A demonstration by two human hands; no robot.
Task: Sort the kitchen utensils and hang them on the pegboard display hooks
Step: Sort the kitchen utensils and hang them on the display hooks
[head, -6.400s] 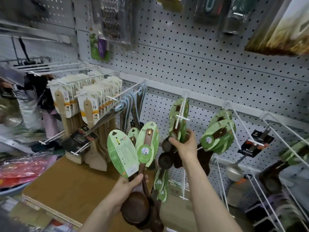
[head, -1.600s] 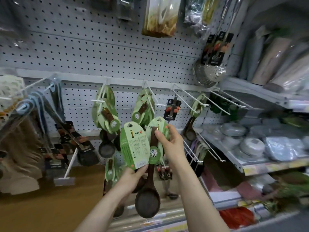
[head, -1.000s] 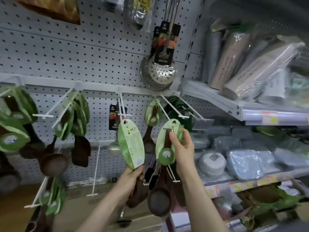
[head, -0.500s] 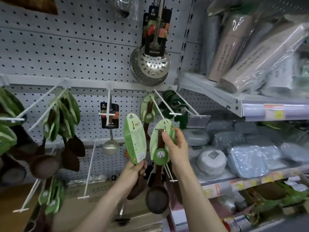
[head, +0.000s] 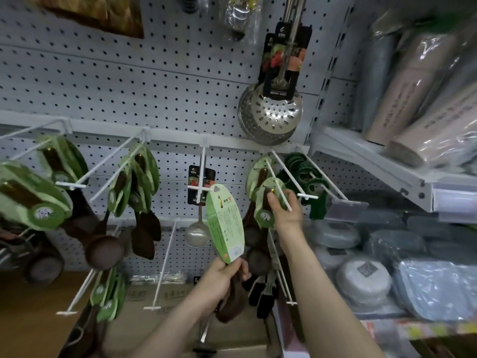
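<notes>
A white perforated metal pegboard wall (head: 129, 81) filled the rear, crossed by a white horizontal rail (head: 103, 124). At right, a white metal shelf (head: 374, 161) carried film-wrapped beige rolls (head: 413, 81). Below it sat plastic-wrapped grey containers (head: 361, 280). A brown wooden counter surface (head: 31, 319) lay at lower left.

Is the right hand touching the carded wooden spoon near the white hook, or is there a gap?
Touching. The head view shows the right hand pinching the carded wooden spoon, thumb on its brown handle.
</notes>
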